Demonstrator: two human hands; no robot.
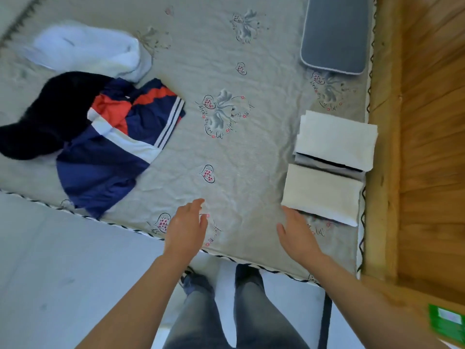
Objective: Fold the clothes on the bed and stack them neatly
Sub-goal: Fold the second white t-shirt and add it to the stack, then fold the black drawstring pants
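Hovering empty, fingers relaxed: left hand (187, 226), right hand (297, 235) over bed (239, 159); folded stack (332, 165) kept rightward, tracksuit jacket (118, 137) pending leftward.

Patterned bed (226, 152) with unfolded clothes (100, 122) left, folded stack (332, 162) right, grey cushion (334, 34) beyond.

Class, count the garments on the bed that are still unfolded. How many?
3: a white garment at the far left, a black garment below it, and a navy, red and white jacket overlapping the black one. More may lie hidden underneath.
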